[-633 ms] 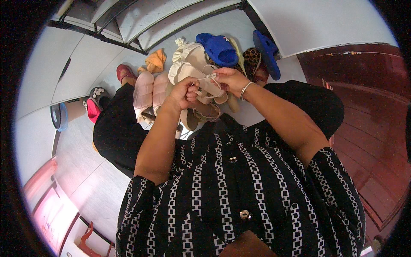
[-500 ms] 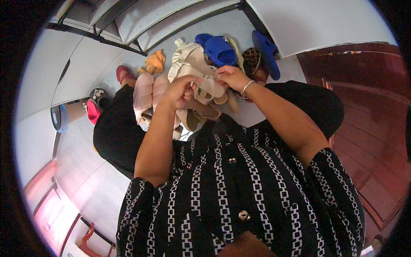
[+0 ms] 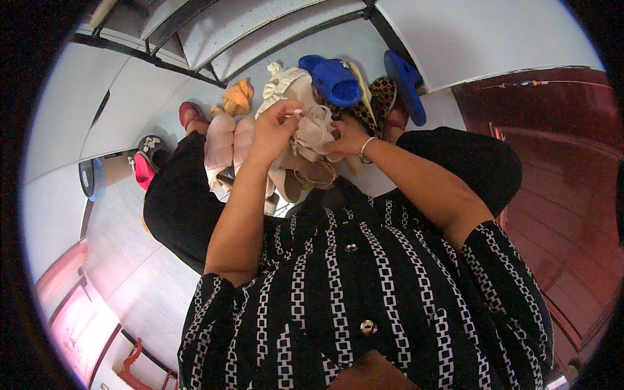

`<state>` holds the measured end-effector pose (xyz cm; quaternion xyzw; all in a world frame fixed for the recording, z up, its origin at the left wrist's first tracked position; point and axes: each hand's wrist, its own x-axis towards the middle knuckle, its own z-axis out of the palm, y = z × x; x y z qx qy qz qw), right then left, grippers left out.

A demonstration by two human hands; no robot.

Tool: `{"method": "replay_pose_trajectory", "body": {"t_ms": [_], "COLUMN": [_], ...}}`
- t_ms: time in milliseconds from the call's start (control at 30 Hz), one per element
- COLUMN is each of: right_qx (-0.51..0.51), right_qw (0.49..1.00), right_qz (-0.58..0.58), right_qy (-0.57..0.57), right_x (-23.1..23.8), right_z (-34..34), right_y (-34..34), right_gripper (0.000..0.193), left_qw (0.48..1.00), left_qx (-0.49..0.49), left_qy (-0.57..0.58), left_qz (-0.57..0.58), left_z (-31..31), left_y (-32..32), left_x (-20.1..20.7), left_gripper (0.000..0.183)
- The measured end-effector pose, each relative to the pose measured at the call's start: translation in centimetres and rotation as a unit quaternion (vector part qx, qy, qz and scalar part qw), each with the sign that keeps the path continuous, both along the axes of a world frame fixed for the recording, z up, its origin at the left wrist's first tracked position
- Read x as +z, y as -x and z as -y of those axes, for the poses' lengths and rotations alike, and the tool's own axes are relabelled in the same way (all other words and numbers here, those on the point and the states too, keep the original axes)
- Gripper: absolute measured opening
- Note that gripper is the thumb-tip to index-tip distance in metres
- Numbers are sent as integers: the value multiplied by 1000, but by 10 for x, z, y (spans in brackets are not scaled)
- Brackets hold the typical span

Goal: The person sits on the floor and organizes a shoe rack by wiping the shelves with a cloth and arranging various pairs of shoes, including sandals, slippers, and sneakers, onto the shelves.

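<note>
Between my hands, above a pile of footwear, is a cream strappy shoe (image 3: 314, 134). My left hand (image 3: 276, 130) pinches a thin pale strap at its upper left side. My right hand (image 3: 351, 138) curls its fingers around the shoe's right side. Just beyond lies a cream ruffled piece (image 3: 286, 88), partly covered by my left hand. Pale pink padded footwear (image 3: 220, 140) rests left of my left forearm. Beneath the strappy shoe, a beige shoe (image 3: 315, 174) with a darker inside shows, along with other shoes partly hidden by my arms.
Blue slippers (image 3: 338, 83) lie past my right hand, beside a leopard-print shoe (image 3: 383, 97). Another blue slipper (image 3: 406, 84) leans near the white wall. An orange cloth (image 3: 237, 97) lies at the far left. Metal-framed steps (image 3: 273, 39) stand ahead, and a dark red door (image 3: 552, 169) is at right.
My right hand has moved slightly down, from the straps to the shoe's right side. My left hand has shifted a little upward. The strappy shoe has turned and bunched between them.
</note>
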<state>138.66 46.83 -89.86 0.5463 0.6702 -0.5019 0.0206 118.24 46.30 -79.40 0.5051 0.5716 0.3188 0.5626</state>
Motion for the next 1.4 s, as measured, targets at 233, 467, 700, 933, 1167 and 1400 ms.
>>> {"method": "replay_pose_trajectory", "body": {"t_ms": [233, 467, 700, 933, 1167, 1400], "right_qx": [-115, -378, -443, -416, -398, -315], "right_qw": [978, 867, 825, 840, 843, 785], "right_qz": [-147, -284, -326, -327, -354, -533], "right_qy": [98, 158, 130, 116, 71, -9], "right_x": [53, 84, 101, 83, 125, 256], "right_z": [-5, -31, -35, -33, -34, -8], "right_y": [6, -25, -24, -34, -24, -9], "right_gripper": [66, 55, 54, 52, 52, 56], "left_qw": [996, 990, 915, 915, 915, 855], "left_qx": [22, 113, -118, -83, 10, 116], "left_qy": [-66, -61, -78, -94, -175, -414], "left_qz": [-59, -57, -378, -383, -365, -291], "left_z": [-6, -1, 24, 17, 14, 48], "left_y": [-7, -9, -63, -57, -20, 7], "left_x": [19, -6, -87, -70, 14, 171], "left_gripper": [22, 29, 47, 24, 26, 20]}}
